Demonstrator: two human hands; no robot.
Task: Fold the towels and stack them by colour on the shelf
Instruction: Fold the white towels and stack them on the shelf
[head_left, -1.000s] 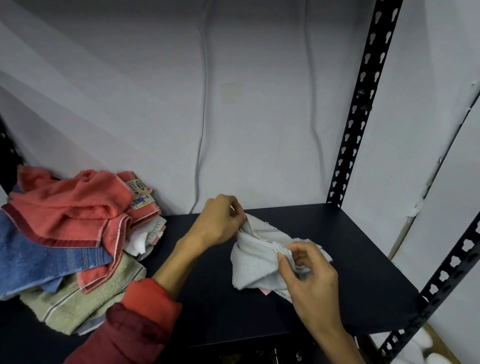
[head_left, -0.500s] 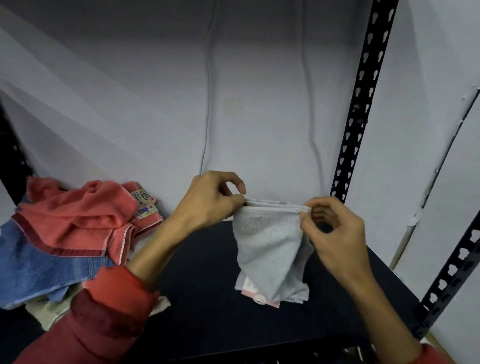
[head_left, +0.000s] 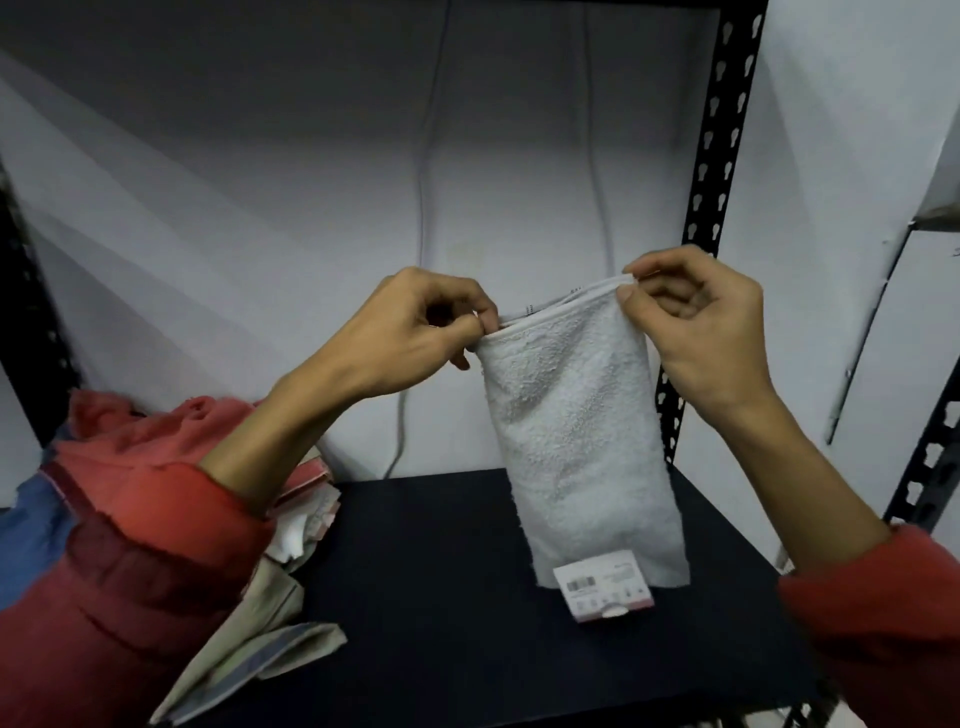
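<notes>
White towel (head_left: 576, 431): looped terry cloth, rough nap, flat woven hem at top edge. Tag (head_left: 605, 584): smooth printed card. Shelf board (head_left: 441, 571): dark, matt, smooth. Upright post (head_left: 719, 156): black painted metal, punched keyhole slots. Towel pile (head_left: 150, 441): soft matt cloth.

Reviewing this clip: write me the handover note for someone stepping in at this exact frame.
Left hand pinches the top left corner of the white towel; right hand pinches the top right corner. The towel hangs in the air over the dark shelf, a paper tag dangling at its lower edge.
Done: nothing is stacked on the visible shelf.
Left: fold the white towel and set it down, then fold and sort the unfolded pile at the left, with the red towel on top and blue and beige ones beneath.
</notes>
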